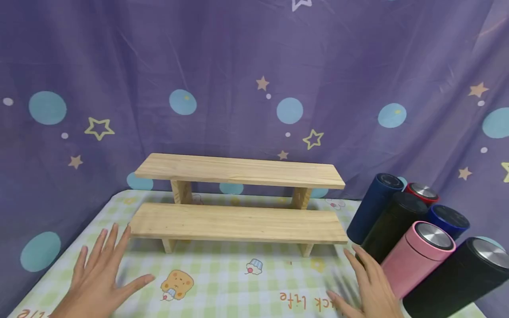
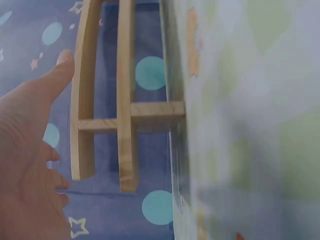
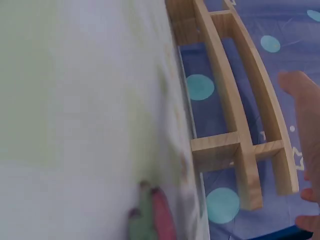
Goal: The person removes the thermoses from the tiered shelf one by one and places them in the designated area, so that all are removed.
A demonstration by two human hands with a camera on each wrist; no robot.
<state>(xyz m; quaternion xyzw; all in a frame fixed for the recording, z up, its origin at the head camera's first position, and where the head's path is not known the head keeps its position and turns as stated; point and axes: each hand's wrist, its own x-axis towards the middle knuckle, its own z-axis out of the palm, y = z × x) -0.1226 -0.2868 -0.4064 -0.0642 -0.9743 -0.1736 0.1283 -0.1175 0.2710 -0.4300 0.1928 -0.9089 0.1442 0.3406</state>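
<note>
A two-tier wooden stand (image 1: 238, 224) of pale planks stands in the middle of the table, with nothing on either tier. My left hand (image 1: 99, 274) hovers over the cloth at the stand's left front, fingers spread and holding nothing. On the other side, my right hand (image 1: 371, 285) is held with fingers extended, beside a pink tumbler (image 1: 417, 258); whether they touch I cannot tell. Grouped at the right are a large black tumbler (image 1: 457, 278), a dark green-black one (image 1: 393, 225), a navy one (image 1: 374, 207), a bright blue one (image 1: 448, 221) and a red one (image 1: 422, 192), all upright.
A green-and-white checked tablecloth (image 1: 222, 282) with cartoon prints covers the table. Behind it hangs a purple curtain (image 1: 238, 53) with stars and blue dots, close to the stand's back. The tumblers crowd the table's right side.
</note>
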